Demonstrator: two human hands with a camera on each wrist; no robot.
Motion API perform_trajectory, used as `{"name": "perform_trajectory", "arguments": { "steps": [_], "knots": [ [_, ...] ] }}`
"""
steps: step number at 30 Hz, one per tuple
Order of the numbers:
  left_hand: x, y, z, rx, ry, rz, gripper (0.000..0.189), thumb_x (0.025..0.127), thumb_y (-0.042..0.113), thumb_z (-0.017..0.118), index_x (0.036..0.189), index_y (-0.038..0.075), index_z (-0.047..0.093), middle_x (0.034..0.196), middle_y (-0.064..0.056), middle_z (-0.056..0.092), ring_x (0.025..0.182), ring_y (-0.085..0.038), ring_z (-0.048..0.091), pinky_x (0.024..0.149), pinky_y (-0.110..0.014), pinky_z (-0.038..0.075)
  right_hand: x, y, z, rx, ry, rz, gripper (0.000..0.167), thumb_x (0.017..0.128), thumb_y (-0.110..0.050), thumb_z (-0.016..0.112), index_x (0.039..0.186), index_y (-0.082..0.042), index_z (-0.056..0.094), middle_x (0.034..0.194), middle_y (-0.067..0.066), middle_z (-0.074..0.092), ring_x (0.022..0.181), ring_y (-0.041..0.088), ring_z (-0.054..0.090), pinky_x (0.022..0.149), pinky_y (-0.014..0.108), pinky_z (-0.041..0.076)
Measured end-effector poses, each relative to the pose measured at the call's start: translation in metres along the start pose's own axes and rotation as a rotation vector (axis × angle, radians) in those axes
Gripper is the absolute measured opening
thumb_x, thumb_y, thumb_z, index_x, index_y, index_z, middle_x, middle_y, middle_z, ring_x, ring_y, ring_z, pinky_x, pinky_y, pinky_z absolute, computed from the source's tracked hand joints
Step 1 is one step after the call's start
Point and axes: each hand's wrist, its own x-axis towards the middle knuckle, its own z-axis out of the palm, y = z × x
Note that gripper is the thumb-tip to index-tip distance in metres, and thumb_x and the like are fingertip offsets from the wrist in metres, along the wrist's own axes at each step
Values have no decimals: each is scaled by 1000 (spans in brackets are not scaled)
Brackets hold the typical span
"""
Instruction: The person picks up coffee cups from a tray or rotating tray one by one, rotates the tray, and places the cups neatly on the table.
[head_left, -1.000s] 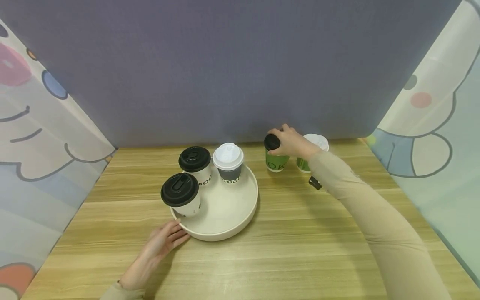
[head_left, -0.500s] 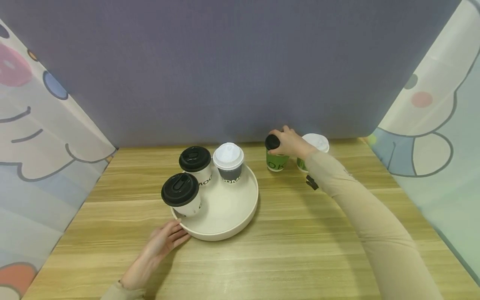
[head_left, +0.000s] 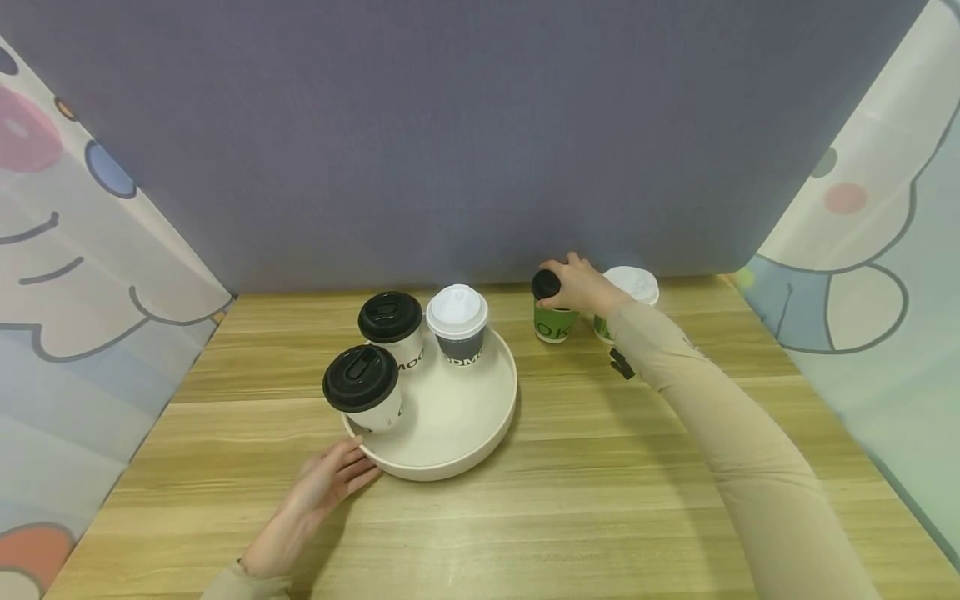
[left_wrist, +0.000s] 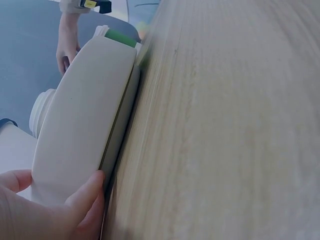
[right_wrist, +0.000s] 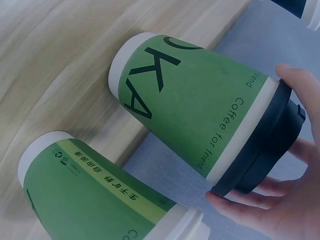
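Right grip [head_left: 576, 286], pinching the black lid [right_wrist: 267, 142] of the green cup [head_left: 553, 323], which appears to stand on the counter [head_left: 637, 475] beside a white-lidded cup [right_wrist: 95, 185], right of the tray [head_left: 457, 417]; held by its lid alone, the cup could drop if the lid pulled free, and a sideways swing could tip its neighbour. The right wrist view resolves small lettering [right_wrist: 230, 117] illegible from the head; the left wrist view clarifies the left grip [head_left: 322, 483], fingers spread against the tray's outer wall.
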Motion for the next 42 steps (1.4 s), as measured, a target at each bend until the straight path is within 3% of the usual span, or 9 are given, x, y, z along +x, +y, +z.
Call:
{"name": "perform_trajectory", "arguments": {
  "steps": [8,24,31,37,42],
  "knots": [
    [0,0,0,14,-2,8,41,91,14,44,119,-13,30,88,-7,59,83,-16,60,87,-36,49,1,1,3,-4,6,-6,72,76,-39,66,134,-10,35,122,26,32,110,42,35,81,56,45],
    [-2,0,1,0,8,4,39,91,14,45,118,-11,32,89,-7,58,84,-17,60,88,-36,48,3,-1,9,-46,12,8,76,76,-45,64,136,-12,33,121,25,32,109,41,36,77,55,47],
    [-1,-1,2,11,2,6,44,91,15,44,121,-13,28,90,-7,58,84,-16,59,88,-35,48,-1,-1,10,-130,20,5,78,78,-52,58,139,-14,26,125,27,30,110,43,38,78,56,47],
    [-1,-2,2,-1,6,9,40,91,14,44,119,-12,30,91,-8,58,84,-17,59,88,-37,48,-7,-2,13,-224,84,-45,78,81,-56,49,141,-14,21,130,28,28,113,44,35,90,58,37],
    [-1,-2,2,-13,-2,9,36,91,14,45,115,-10,34,91,-8,58,85,-18,59,88,-37,48,-13,-6,16,-266,191,-102,69,86,-47,48,139,-9,24,131,29,27,118,44,31,96,58,31]
  ]
}}
